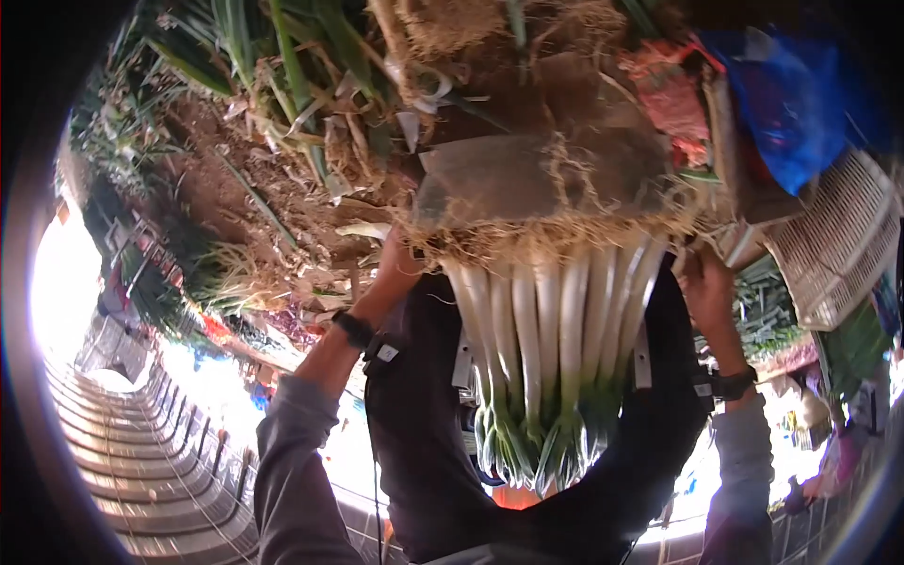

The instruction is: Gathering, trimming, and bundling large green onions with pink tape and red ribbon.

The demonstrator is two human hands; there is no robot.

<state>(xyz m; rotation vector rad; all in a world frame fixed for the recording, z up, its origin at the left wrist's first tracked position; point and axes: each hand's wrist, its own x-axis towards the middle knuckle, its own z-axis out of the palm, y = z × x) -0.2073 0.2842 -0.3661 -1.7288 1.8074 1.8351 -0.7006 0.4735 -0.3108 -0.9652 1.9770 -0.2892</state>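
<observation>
A row of long green onions (547, 318) hangs or lies between my dark-trousered legs. Their tangled roots (551, 236) point away from me, and their green tops are at the lower end. My left hand (401, 263) touches the left edge of the root ends; its fingertips are hidden behind the roots. A pale onion stalk (364, 230) shows just beyond it. At the right end of the roots is my right hand (706, 279), fingers bent and in shadow, so what it grips is unclear. A flat brown-grey sheet (544, 169) lies beyond the roots.
More green onions (304, 78) with dry skins lie beyond on the left, over soil strewn with trimmings (233, 162). A blue plastic bag (784, 106), red mesh (667, 99) and a white slatted crate (840, 240) stand at the right.
</observation>
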